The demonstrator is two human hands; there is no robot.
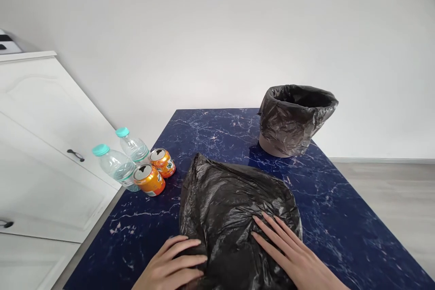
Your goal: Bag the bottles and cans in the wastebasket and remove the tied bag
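Note:
A black plastic bag [238,199] lies bulging and wrinkled at the near middle of the table, its sides puffed up. A pale edge shows along its right side; what is inside or under it is hidden. My left hand [171,265] rests against the bag's left side, fingers stretched out and slightly bent. Flat on the bag's right part lies my right hand [288,249], its fingers extended and a little apart. Neither hand grips the plastic.
On the blue marbled table [217,131] stands a bin [275,147] lined with a black bag [292,122], back right. Two orange cans [151,181] and two clear bottles [115,163] with turquoise caps stand at the left edge. Left is a white cabinet [44,145]; a wall rises behind.

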